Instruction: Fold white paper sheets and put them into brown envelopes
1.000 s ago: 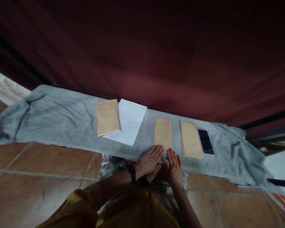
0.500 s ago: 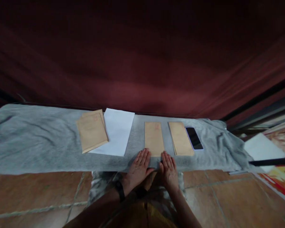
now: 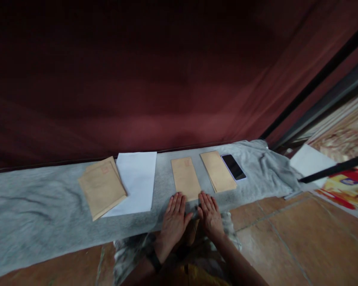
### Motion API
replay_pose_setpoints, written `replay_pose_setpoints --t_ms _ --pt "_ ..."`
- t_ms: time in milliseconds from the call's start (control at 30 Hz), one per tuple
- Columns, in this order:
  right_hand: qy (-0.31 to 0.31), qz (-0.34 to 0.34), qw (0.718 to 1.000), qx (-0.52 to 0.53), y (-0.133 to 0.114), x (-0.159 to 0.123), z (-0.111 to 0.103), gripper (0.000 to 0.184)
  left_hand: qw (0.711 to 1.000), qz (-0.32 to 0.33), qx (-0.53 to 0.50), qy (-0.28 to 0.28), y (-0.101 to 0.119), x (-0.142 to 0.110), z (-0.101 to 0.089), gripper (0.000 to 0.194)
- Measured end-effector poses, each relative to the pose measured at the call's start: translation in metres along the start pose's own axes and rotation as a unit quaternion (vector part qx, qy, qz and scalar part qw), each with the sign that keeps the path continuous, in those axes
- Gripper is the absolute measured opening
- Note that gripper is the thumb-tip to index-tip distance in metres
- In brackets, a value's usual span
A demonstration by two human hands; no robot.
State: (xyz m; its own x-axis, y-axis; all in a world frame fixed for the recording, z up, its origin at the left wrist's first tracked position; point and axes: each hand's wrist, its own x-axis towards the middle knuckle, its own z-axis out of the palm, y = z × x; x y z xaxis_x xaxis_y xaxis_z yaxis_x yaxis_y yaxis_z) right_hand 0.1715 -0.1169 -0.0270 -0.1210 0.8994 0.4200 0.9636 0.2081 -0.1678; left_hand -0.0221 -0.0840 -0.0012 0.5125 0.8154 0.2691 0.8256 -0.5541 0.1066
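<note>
- Resting palms-down at the middle envelope's (image 3: 185,178) near edge: your left hand (image 3: 173,222) and right hand (image 3: 210,214), grip flat, pinching nothing.
- Middle envelope: laid out singly on grey-clothed tabletop (image 3: 164,186); contents undeterminable.
- Left, untouched: envelope pile (image 3: 103,186) overlapping white paper (image 3: 141,182).
- Right, untouched: envelope stack (image 3: 219,171), phone (image 3: 233,167) beside.

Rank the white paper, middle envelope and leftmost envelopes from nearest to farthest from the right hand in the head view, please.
1. Middle envelope: ahead and left of the right hand.
2. White paper: farther left.
3. Leftmost envelopes: farthest left.
</note>
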Motion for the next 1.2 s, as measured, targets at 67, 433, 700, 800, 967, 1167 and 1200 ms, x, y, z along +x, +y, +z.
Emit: replay_pose_setpoints --t_ms 67,433,700,800,967,1167,1200 --pt "0.000 0.004 1.000 -0.005 0.000 -0.001 0.002 0.060 1.000 0.025 -0.015 -0.008 0.005 0.011 0.000 0.062" --pt "0.013 0.013 1.000 0.008 -0.003 0.002 0.005 0.048 0.995 0.074 -0.054 -0.027 0.017 0.082 0.019 0.058" --pt "-0.002 0.021 1.000 0.005 -0.004 0.004 0.001 0.052 0.998 0.032 -0.045 -0.020 -0.002 0.121 0.036 0.059" --pt "-0.009 0.022 1.000 0.005 -0.004 0.004 -0.001 0.053 0.999 0.013 -0.046 -0.018 -0.009 0.134 0.043 0.059" --pt "-0.018 0.027 0.999 0.001 -0.004 0.004 0.000 0.055 0.999 -0.004 -0.044 -0.029 -0.019 0.154 0.049 0.062" --pt "-0.017 0.028 0.999 -0.002 -0.004 0.003 0.001 0.056 0.997 -0.024 -0.031 -0.070 -0.030 0.182 0.051 0.062" --pt "-0.018 0.028 0.999 -0.002 -0.004 0.003 0.001 0.056 0.997 -0.026 -0.029 -0.072 -0.032 0.186 0.051 0.062"
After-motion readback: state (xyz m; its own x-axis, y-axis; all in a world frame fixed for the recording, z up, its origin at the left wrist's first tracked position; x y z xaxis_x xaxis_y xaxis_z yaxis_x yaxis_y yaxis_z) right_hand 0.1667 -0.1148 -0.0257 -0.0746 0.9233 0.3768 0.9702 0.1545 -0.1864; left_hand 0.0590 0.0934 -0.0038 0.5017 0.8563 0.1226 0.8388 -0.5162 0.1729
